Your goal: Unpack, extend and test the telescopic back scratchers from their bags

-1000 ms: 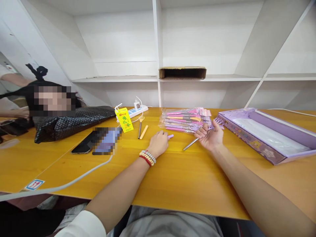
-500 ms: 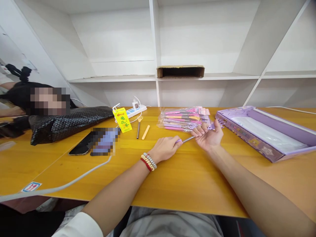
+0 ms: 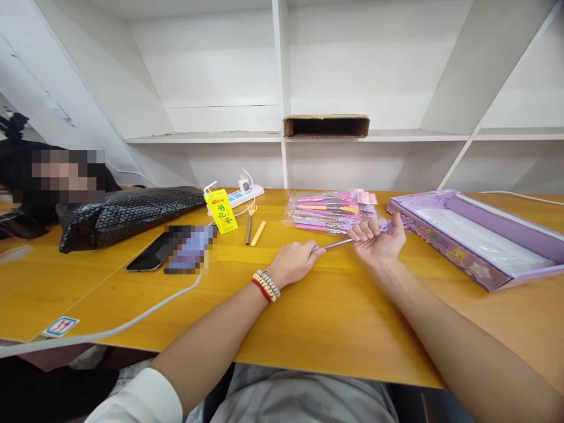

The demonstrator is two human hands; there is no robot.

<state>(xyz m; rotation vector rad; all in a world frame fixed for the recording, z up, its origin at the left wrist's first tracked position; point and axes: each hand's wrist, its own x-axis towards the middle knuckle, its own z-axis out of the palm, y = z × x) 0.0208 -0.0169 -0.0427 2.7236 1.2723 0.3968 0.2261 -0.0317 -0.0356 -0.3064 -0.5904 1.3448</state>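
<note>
My right hand (image 3: 379, 239) lies palm up on the wooden table (image 3: 317, 317), its fingers curled round a small purple hand-shaped scratcher (image 3: 338, 243) with a thin metal rod. My left hand (image 3: 294, 261), beaded bracelets at the wrist, pinches the purple handle end of that same rod. Just behind both hands lies a heap of pink, purple and yellow scratchers in clear bags (image 3: 329, 210).
An open purple box (image 3: 478, 238) sits at the right. A loose yellow scratcher (image 3: 249, 222) and yellow handle (image 3: 258, 232) lie beside a yellow drink carton (image 3: 221, 211), a power strip (image 3: 242, 194), a phone (image 3: 152, 254) and a black bag (image 3: 127, 212). Another person sits at far left.
My right hand closed round the scratcher's rod and lifted it. My left hand picked up the purple handle piece and brought it to the rod's free end.
</note>
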